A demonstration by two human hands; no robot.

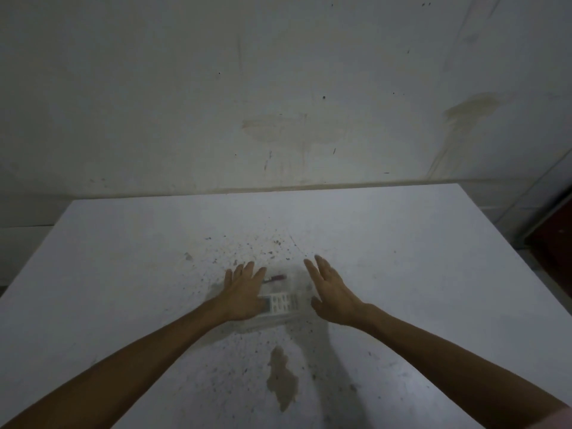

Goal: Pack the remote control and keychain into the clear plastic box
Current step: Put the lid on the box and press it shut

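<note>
A clear plastic box (278, 324) sits on the white table in front of me. Inside it lies a white remote control (283, 303) with rows of buttons, and behind that a keychain with a dark red part (276, 278). My left hand (243, 294) rests flat on the left part of the box top, fingers spread, covering the remote's left end. My right hand (332, 291) hovers just right of the box, fingers apart, holding nothing; whether it touches the box I cannot tell.
The white table (123, 274) is speckled with dark spots and has a brownish stain (282, 377) near me. A stained wall (278, 88) rises behind its far edge. A dark red area (554, 239) lies beyond the table's right edge.
</note>
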